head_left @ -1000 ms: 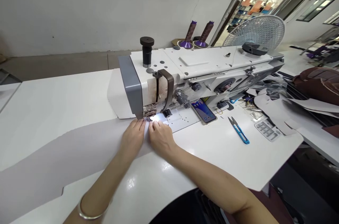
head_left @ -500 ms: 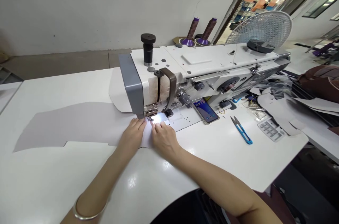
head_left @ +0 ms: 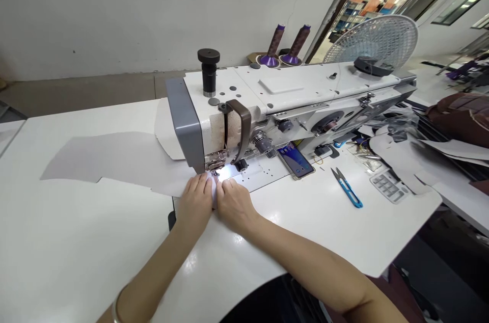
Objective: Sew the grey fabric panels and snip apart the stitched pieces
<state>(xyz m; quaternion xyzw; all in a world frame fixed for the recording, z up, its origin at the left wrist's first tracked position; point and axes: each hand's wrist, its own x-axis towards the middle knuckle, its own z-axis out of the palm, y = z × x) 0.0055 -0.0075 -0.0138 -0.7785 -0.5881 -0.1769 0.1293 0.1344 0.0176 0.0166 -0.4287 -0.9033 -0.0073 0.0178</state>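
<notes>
Pale grey cut panel (head_left: 110, 157) lying flat, angular outline, notched lower edge.

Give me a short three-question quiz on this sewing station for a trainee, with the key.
1. True or false: the blue-handled thread snips lie on the white table, apart from the left hand and the right hand.
2. Which lies nearest the hands? A) the phone B) the snips C) the desk fan
3. How many thread cones stand behind the sewing machine?

Key: 1 true; 2 A; 3 two.
</notes>
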